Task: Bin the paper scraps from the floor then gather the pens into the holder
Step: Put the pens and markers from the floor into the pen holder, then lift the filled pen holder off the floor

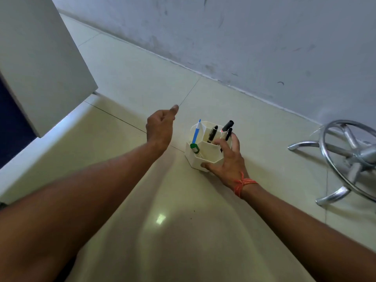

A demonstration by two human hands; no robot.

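Pale floor tiles [126, 82] carry the holder [200, 157], pens [212, 133] already inside, gripped by the right hand [225, 159] while the left hand [160, 127] hovers loosely curled, empty; gathering looks finished, so lifting it comes next.

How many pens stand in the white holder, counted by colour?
Blue pen: 1
Green-capped pen: 1
Black pens: 3
Total: 5, all in the holder gripped by the right hand.
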